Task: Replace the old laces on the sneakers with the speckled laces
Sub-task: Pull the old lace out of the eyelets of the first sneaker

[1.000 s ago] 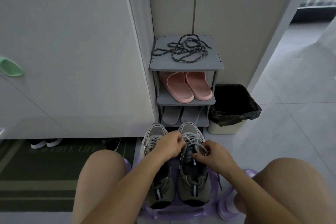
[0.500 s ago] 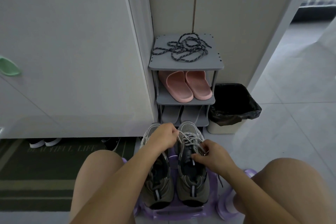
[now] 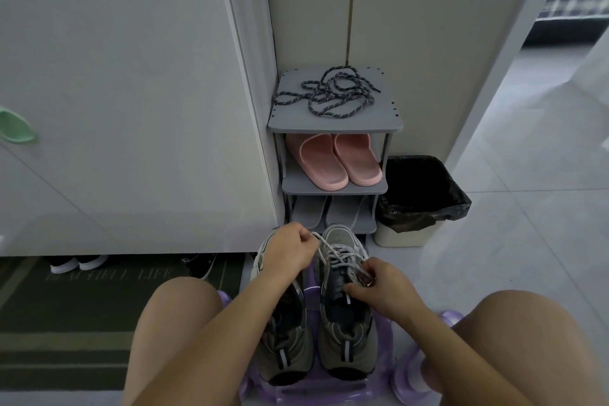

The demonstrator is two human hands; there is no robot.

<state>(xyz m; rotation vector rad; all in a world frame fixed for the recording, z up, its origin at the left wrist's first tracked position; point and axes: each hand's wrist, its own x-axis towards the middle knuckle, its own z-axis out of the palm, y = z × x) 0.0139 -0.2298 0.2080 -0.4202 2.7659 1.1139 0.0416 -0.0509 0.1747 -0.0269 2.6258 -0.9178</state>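
Now your left hand (image 3: 290,249) pinches the old lace (image 3: 324,245) taut while your right hand (image 3: 384,292) clamps the right sneaker (image 3: 349,343) steady; speckled laces (image 3: 329,95) wait on the far shoe rack (image 3: 379,122).

In front of the shoe rack (image 3: 334,123), our left hand (image 3: 290,250) hides the left sneaker's (image 3: 283,349) lacing and swallows one end of the old lace (image 3: 333,250). Another stretch vanishes under our right hand (image 3: 385,290). Left of the rack, the doormat's (image 3: 99,306) lettering is too blurred for us to read.
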